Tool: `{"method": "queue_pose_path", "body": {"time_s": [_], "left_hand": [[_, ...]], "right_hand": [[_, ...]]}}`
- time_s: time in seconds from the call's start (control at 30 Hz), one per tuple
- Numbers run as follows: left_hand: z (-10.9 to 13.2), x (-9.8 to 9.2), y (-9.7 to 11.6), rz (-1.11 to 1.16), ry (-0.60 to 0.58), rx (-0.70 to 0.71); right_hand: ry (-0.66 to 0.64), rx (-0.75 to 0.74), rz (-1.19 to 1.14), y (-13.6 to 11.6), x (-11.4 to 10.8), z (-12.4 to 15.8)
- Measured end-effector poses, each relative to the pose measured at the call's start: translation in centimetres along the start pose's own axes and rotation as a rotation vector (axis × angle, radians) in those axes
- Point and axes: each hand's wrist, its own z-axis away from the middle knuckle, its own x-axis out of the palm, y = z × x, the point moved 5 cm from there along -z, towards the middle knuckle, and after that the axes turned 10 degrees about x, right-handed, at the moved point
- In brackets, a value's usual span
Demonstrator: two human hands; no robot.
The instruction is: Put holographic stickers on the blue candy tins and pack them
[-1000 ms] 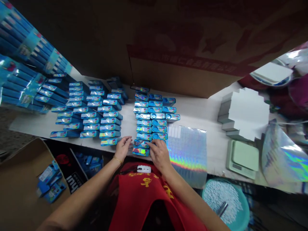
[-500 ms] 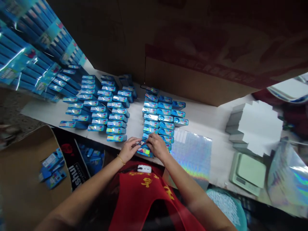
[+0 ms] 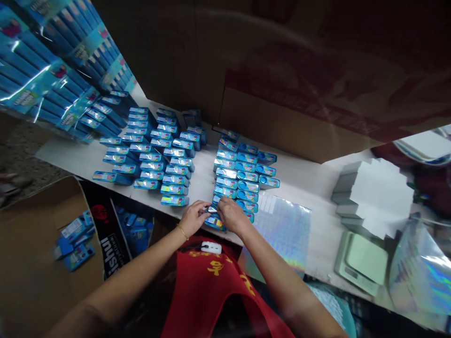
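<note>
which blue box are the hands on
The front box of the right group, at the table edge: left hand and right hand both pinch it.

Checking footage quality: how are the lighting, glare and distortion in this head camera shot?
Head view: fisheye curves the white table; the brown cardboard box behind sits mostly in shadow; glare streaks the holographic foil sheet and the film-wrapped blue packs.

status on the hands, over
Left hand and right hand: fingers pinched on one blue box. Rows of blue boxes close behind it. Holographic sheet lies beside, at right.
</note>
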Motion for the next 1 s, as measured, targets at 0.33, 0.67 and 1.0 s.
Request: {"method": "queue_pose_path", "body": {"time_s": [0.33, 0.67, 1.0], "left_hand": [[-0.4, -0.1, 0.6, -0.086, -0.011, 0.033], [-0.3, -0.4, 0.2, -0.126, -0.004, 0.002], [0.4, 3.9, 4.4, -0.830, -0.273, 0.457]], "right_hand": [[-0.122, 0.293, -0.172, 1.6, 0.5, 0.2], [0.055, 0.262, 0.243, 0.9, 0.7, 1.9], [0.278, 0.118, 0.168, 2.9, -0.1, 4.5]]}}
